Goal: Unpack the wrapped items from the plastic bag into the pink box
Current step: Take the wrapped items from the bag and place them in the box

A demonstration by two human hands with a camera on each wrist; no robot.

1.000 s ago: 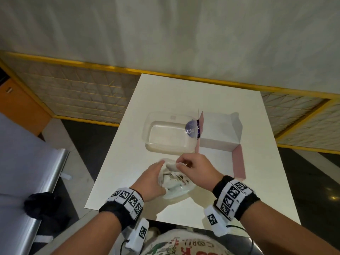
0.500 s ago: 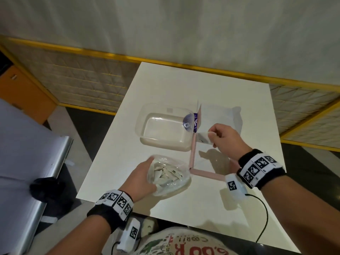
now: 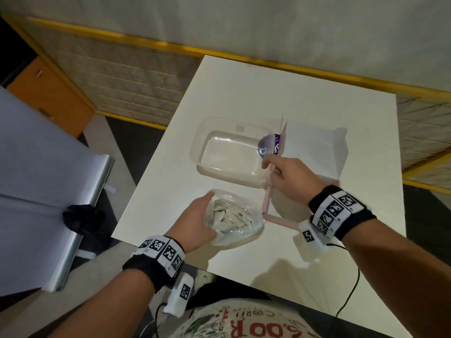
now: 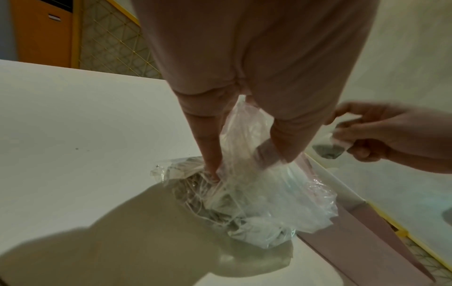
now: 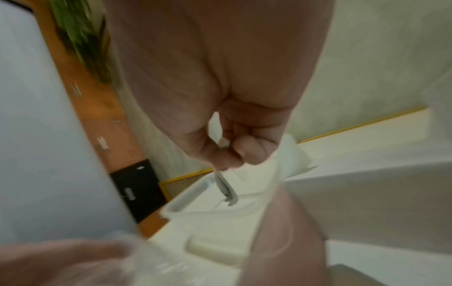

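1. The clear crinkled plastic bag (image 3: 233, 217) on the white desk (image 3: 280, 93), gripped by the left hand (image 3: 195, 223), looks full of pale wrapped items (image 3: 229, 214).
2. The right hand (image 3: 290, 174) pinches one white wrapped item (image 4: 338, 138) at the flat pink cardboard box's (image 3: 314, 147) open side; most unpacking remains.

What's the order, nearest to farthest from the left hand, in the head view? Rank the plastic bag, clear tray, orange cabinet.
1. plastic bag: gripped by the left hand, near edge of the table.
2. clear tray: beyond the bag, mid-table.
3. orange cabinet: off the table, far left.
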